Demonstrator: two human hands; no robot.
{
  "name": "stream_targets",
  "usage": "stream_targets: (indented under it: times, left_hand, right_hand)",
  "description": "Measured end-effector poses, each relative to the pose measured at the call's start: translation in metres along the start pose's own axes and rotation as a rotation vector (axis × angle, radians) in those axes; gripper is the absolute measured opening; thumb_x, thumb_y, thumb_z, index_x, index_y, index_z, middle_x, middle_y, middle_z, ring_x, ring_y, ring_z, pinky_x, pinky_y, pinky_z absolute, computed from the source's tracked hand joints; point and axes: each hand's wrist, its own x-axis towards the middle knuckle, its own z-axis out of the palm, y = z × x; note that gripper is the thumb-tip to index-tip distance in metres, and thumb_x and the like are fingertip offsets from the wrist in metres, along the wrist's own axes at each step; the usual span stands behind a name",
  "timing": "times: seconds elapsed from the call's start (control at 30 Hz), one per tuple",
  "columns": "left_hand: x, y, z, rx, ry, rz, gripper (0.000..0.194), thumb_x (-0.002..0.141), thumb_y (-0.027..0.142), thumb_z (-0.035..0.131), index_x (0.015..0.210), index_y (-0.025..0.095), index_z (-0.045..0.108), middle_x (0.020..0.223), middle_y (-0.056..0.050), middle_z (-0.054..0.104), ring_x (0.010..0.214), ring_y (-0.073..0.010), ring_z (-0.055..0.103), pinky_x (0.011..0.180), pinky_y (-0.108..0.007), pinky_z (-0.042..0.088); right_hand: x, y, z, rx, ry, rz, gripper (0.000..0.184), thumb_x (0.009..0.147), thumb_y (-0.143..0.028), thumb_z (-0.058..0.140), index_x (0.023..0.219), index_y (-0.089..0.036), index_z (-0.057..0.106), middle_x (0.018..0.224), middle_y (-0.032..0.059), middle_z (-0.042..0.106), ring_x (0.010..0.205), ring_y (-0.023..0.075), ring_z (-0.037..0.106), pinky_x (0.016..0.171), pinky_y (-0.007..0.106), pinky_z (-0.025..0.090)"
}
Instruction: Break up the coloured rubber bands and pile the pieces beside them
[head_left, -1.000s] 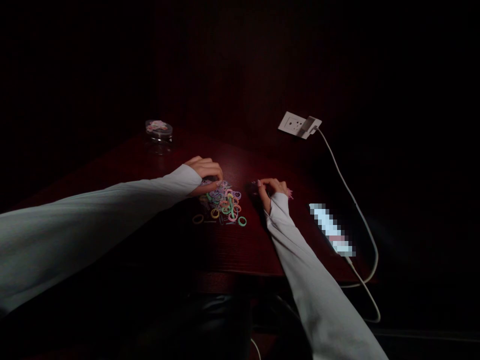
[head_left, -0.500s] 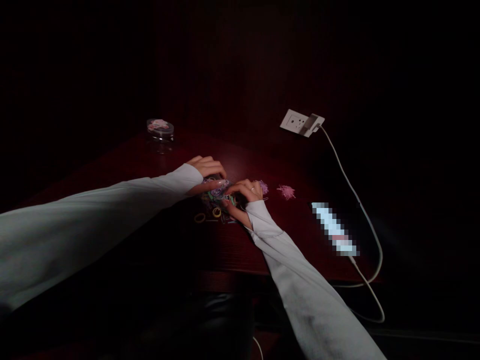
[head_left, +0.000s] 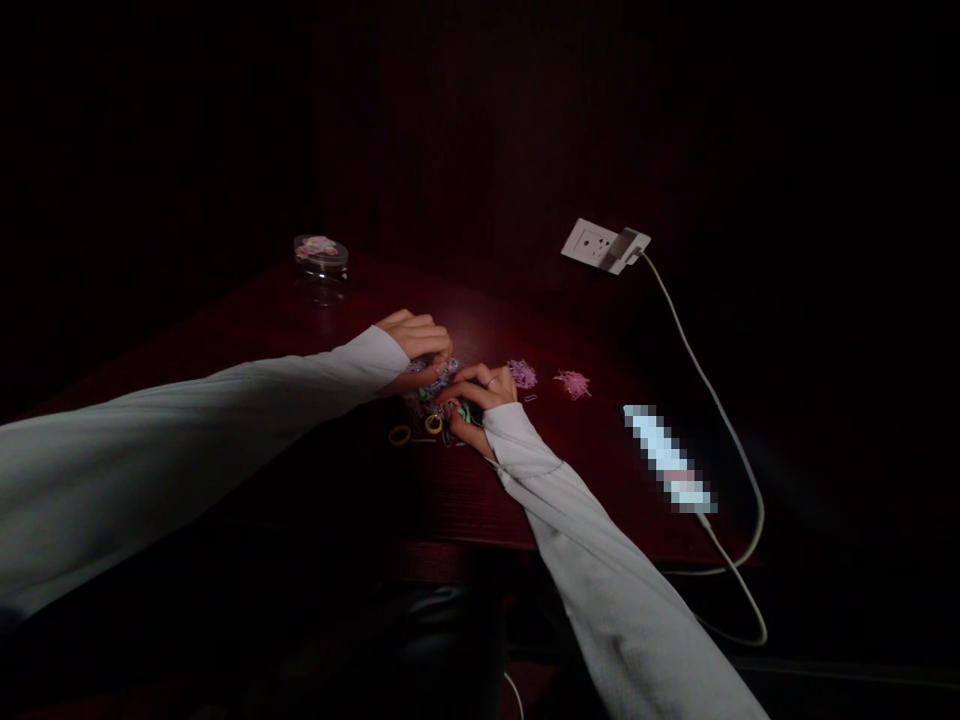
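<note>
On the counter (head_left: 450, 500), purple pile (head_left: 523, 374) and pink pile (head_left: 573, 384) lie separated; mixed heap (head_left: 430, 393) remains at both hands (head_left: 416, 337) (head_left: 487, 385), fingers (head_left: 431, 345) curled, grasp indeterminable.

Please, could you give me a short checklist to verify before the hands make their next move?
1. Left hand at the mixed pile: ok.
2. Right hand at the same pile: ok.
3. What each hand grips: cannot tell, too small and dark.
4. Purple pile and pink pile apart: ok.
5. Lidded jar away from both hands: ok.
6. White cable not touching the right sleeve: cannot tell.
</note>
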Motion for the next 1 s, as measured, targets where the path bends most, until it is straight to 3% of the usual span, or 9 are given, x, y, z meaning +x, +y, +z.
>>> stream_targets:
  times: [0.43,0.63,0.83,1.0]
  left_hand:
    - [-0.003,0.0,-0.004,-0.048,-0.051,0.092,0.039,0.107,0.045,0.03,0.095,0.022,0.058,0.107,-0.006,0.073,0.097,-0.0219,0.058,0.089,-0.038,0.033]
    - [-0.002,-0.002,-0.005,0.003,-0.066,0.147,0.048,0.108,0.052,0.021,0.089,0.022,0.053,0.097,-0.006,0.069,0.092,-0.0218,0.056,0.084,-0.038,0.035]
    - [0.001,0.003,-0.005,0.024,-0.045,0.233,0.045,0.104,0.055,0.037,0.075,0.022,0.048,0.075,-0.002,0.059,0.077,-0.0198,0.05,0.071,-0.036,0.031]
    - [0.001,0.011,-0.007,-0.032,-0.042,0.235,0.046,0.099,0.061,0.047,0.076,0.022,0.054,0.075,-0.001,0.063,0.076,-0.0174,0.052,0.072,-0.035,0.032]
  right_hand:
    - [0.003,0.008,0.007,0.08,0.039,0.068,0.011,0.089,-0.027,0.07,0.098,-0.028,0.076,0.108,0.0022,0.069,0.102,0.0234,0.05,0.097,0.037,0.037]
    - [0.004,0.009,0.004,0.164,0.088,0.086,0.01,0.091,-0.034,0.071,0.096,-0.026,0.074,0.106,0.0028,0.071,0.104,0.0227,0.055,0.098,0.038,0.037]
    - [0.004,0.004,-0.001,0.203,0.118,0.067,0.011,0.092,-0.034,0.068,0.096,-0.026,0.075,0.107,0.004,0.072,0.106,0.0228,0.058,0.099,0.039,0.037]
    - [0.005,0.002,-0.004,0.219,0.085,0.062,0.01,0.092,-0.032,0.068,0.096,-0.027,0.076,0.107,0.0034,0.075,0.105,0.0231,0.059,0.099,0.04,0.038]
